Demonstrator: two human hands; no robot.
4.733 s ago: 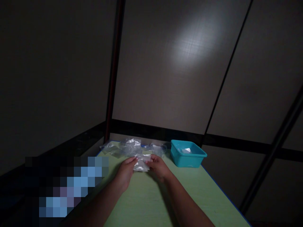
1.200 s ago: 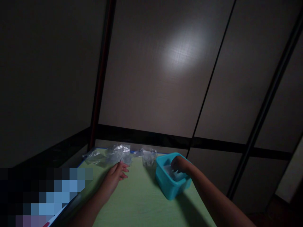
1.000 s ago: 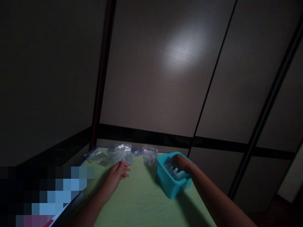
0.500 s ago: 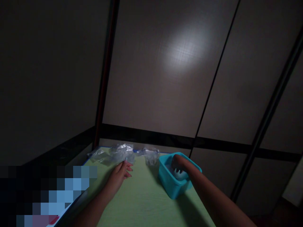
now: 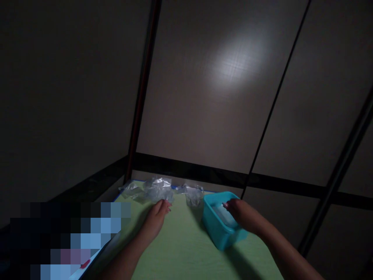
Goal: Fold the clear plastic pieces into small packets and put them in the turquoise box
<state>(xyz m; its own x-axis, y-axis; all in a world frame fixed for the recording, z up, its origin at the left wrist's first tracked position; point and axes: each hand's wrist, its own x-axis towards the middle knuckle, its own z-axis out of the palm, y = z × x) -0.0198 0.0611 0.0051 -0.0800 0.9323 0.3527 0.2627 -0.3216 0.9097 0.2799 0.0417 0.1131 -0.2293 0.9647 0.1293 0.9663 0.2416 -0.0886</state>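
Observation:
A turquoise plastic basket (image 5: 218, 229) stands on the light green tabletop, with something whitish (image 5: 225, 215) lying inside it. My right hand (image 5: 240, 214) is over the basket's right rim, fingertips pointing left above the whitish contents. Nothing shows in its loosely bent fingers, though some of them are hidden. Left of the basket, my left hand (image 5: 159, 214) hovers above the tabletop, fingers slightly bent and holding nothing visible. Just beyond its fingertips lies a crumpled clear plastic bag (image 5: 159, 189).
Another crumpled clear plastic piece (image 5: 194, 195) lies between the bag and the basket. The green tabletop (image 5: 177, 249) has a blue edge and backs onto dark cabinet panels (image 5: 198, 97). A blurred-out patch (image 5: 78, 233) covers the lower left.
My right hand has risen out of the basket to its right rim, uncovering more of the whitish contents. My left hand's fingers have drawn closer together. The view has shifted slightly.

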